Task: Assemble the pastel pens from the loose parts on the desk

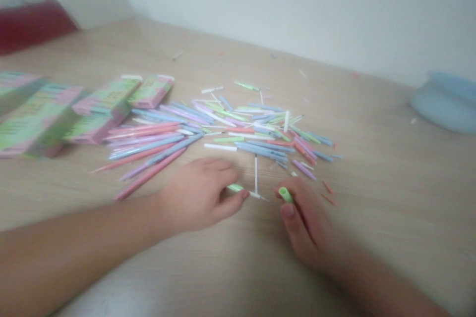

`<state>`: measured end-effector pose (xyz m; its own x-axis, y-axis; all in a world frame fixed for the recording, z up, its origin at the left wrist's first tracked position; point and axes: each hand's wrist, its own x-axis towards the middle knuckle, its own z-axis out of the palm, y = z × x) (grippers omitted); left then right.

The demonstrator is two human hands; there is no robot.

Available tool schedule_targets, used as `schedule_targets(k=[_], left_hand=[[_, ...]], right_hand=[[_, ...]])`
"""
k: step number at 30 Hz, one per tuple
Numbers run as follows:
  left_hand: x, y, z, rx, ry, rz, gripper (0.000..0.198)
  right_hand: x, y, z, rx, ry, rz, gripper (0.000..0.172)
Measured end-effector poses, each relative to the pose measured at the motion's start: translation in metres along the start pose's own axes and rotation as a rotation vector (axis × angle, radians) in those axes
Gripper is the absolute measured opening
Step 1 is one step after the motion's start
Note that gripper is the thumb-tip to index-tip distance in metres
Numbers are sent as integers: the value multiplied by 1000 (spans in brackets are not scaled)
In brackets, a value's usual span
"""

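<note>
My left hand (203, 193) rests on the wooden table (390, 193), fingers pinched on a light green pen barrel (235, 188) with a white refill tip (257, 195) poking out to the right. My right hand (303, 218) is closed around a green pen cap (285, 194), its open end pointing toward the refill tip a short gap away. Beyond both hands lies a heap of pastel pen parts (223, 131): pink, blue, purple, green barrels and white refills.
Several pink-and-green boxes (96, 109) lie at the left of the heap. A pale blue container (446, 101) sits at the far right by the wall. A red object (29, 25) and a white sheet are at the back left. Small scraps dot the tabletop.
</note>
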<state>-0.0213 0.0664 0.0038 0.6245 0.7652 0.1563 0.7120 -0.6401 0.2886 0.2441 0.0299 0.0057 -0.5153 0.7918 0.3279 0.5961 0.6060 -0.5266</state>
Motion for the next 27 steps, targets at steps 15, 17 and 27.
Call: schedule_targets(k=[15,17,27], left_hand=[[-3,-4,1,-50,-9,-61,34],[-3,-4,1,-48,-11,-65,35],[-3,-4,0,-51,-19,-74,35]], right_hand=[[-2,7,-7,-125,-155,49,13],[-2,7,-7,-137,-164,58,16],[1,5,-5,-98,-222,79,16]])
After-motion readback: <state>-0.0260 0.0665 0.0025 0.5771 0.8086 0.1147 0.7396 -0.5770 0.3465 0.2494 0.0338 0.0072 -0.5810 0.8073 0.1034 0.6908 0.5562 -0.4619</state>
